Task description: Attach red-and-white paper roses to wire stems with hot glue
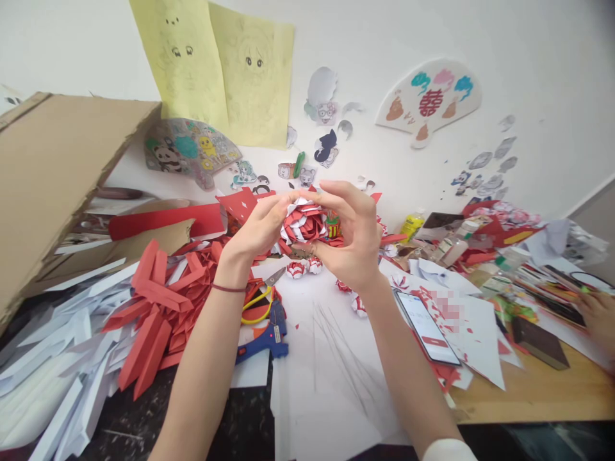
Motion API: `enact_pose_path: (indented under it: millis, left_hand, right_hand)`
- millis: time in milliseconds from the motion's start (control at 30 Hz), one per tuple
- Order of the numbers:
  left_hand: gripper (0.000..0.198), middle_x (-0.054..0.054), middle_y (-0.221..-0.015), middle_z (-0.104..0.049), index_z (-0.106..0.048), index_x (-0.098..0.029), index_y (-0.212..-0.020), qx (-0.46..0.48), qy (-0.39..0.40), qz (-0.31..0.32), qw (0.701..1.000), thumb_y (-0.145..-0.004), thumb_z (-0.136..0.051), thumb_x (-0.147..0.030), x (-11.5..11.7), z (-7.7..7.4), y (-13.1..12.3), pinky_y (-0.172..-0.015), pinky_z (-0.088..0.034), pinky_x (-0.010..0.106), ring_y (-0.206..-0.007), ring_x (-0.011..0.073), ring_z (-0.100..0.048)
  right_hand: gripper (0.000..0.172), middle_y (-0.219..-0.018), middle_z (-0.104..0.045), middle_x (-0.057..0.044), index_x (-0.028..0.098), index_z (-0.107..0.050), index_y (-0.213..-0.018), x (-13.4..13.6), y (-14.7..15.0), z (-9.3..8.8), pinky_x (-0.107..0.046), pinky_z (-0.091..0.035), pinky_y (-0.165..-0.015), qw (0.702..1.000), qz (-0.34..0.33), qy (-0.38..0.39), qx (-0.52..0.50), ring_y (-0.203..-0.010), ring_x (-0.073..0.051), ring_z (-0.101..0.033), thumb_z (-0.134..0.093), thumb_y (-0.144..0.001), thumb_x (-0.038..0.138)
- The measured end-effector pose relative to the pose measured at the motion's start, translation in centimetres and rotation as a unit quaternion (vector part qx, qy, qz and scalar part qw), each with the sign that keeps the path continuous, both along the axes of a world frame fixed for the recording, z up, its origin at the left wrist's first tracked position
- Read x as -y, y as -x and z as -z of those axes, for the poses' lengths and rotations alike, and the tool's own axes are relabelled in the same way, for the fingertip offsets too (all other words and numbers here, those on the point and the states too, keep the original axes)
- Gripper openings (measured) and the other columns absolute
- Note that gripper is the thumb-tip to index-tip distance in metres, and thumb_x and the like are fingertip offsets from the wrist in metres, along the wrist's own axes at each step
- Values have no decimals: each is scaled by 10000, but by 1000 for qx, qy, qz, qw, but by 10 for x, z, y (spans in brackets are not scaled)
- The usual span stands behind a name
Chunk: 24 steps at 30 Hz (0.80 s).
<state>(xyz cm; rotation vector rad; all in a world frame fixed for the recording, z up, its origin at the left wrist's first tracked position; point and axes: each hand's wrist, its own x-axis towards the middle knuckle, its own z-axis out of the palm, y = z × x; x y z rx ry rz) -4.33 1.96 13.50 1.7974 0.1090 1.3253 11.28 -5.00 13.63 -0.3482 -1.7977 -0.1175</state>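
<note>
Both hands hold a round red-and-white folded paper flower [303, 223] up in front of the wall. My left hand [262, 224] is curved round its left and upper side, the wrist wearing a thin dark red band. My right hand [353, 234] cups the right side, thumb low and fingers arched over the top. Beneath the flower, small red-and-white paper balls [296, 269] rest on the white paper sheet [327, 384]. Scissors with yellow handles [257, 307] and a blue glue gun [271, 339] lie beside my left forearm.
Folded red strips [158, 294] and white strips [72, 358] are heaped at left, near a cardboard box [72, 147]. A phone [427, 330], bottles [451, 250] and paper scraps spread rightward. Another person's hand [598, 320] is at the right edge. Thin wires [343, 358] lie on the sheet.
</note>
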Motion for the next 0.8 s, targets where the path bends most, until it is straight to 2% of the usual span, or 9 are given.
enact_pose_path:
  millis: [167,300,400,533,700,800]
  left_hand:
    - [502,104,-1002,-726,-733,-193,-1074,-20,71,72,995,-833,-656,-627,3,1,-1,-847,-594,374,-1087,301,-660]
    - [526,116,-1102,-724,-715,-184,-1121,-35,82,108,990,-832,-659,-620,1,6,1,-917,-577,407,-1167,325,-630]
    - [607,135,-1153,-715,-695,-177,-1176,-15,96,120,988,-832,-620,-671,-8,12,2,-924,-575,433,-1169,333,-635]
    - [573,152,-1140,-722,-700,-198,-1175,-11,89,148,985,-829,-640,-650,-20,17,3,-878,-590,432,-1129,331,-662]
    - [527,128,-1062,-745,-742,-216,-1068,-30,40,120,991,-805,-655,-664,-24,18,3,-824,-601,394,-1106,321,-672]
    - [538,124,-1080,-740,-748,-222,-1055,-28,28,107,993,-788,-660,-682,-24,19,4,-804,-603,372,-1105,320,-669]
  right_hand:
    - [768,-1369,-558,-21,357,-355,-1420,3,-7,-5,-456,-527,-1071,999,30,20,29,-1263,-254,-582,-781,-797,217]
    - [742,-1384,-538,-38,343,-348,-1429,4,-10,-7,-459,-515,-1085,998,34,25,40,-1277,-255,-566,-763,-822,238]
    - [728,-1367,-554,-12,377,-367,-1423,4,-9,-7,-462,-500,-1106,998,37,13,44,-1283,-248,-558,-747,-829,199]
    - [750,-1381,-539,16,414,-362,-1430,7,-7,-7,-477,-477,-1136,998,42,3,49,-1301,-250,-538,-744,-825,189]
    - [728,-1400,-514,16,402,-344,-1436,12,-5,-8,-465,-471,-1148,994,77,31,69,-1316,-251,-527,-712,-845,191]
    - [751,-1398,-523,13,404,-337,-1432,13,-6,-9,-455,-486,-1133,994,71,45,68,-1307,-247,-535,-728,-829,185]
